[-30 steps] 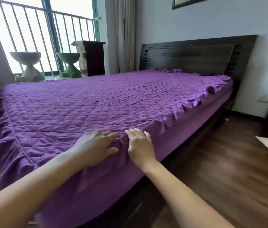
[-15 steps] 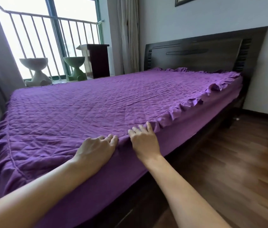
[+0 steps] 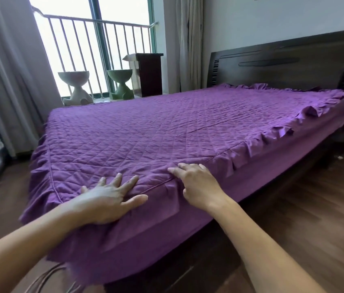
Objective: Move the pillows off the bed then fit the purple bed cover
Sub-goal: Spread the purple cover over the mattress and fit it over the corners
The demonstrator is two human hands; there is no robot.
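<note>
Our purple bed cover (image 3: 166,127) lay spread over the whole bed (image 3: 257,178), its long axis running from the near foot corner away toward the dark headboard (image 3: 283,66), with the ruffle along the right side flipped up onto the top. Our left hand (image 3: 107,197) pressed flat on the near corner, fingers splayed and gripping nothing. Our right hand (image 3: 196,182) rested just beside it on the corner's edge, fingers extended onto the quilting, palm down, not clenched.
</note>
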